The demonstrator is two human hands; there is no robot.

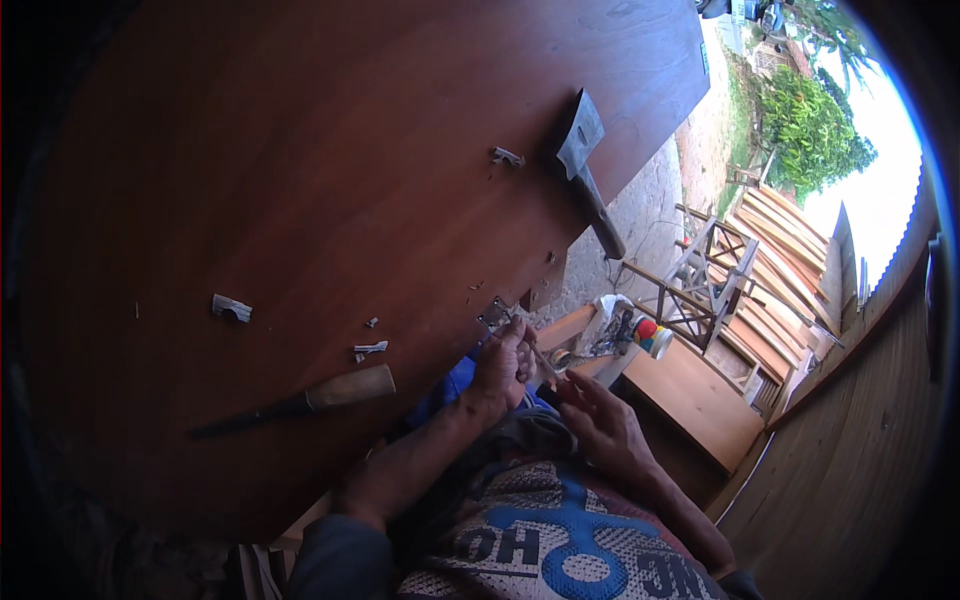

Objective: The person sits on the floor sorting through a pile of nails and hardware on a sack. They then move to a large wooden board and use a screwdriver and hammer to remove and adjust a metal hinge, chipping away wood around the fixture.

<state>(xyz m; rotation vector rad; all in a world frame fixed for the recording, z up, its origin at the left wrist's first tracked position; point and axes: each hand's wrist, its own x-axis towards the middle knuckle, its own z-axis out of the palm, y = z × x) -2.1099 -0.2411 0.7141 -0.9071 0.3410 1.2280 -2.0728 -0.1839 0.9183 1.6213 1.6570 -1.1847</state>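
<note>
While the left hand [505,365] grips a slim, straight, brownish rod [544,366], the right hand [607,425] is half-open.

Two hands [503,367] [606,426], one hatchet [584,163], one chisel [330,394]

We've got a broad, reddish-brown wooden panel [330,210] as our work surface here, smooth with a bit of sheen. Up near its far right edge we see a hatchet [578,160] lying flat, wooden handle poking out past the edge. Lower left, there's a chisel [325,393] with a chunky wooden handle, dark blade aimed left. Then the mess: a curled wood shaving [232,308] well left, another curl [508,157] near the hatchet, a smaller shaving [370,348] just above the chisel handle, plus scattered wood crumbs [475,288].
</note>
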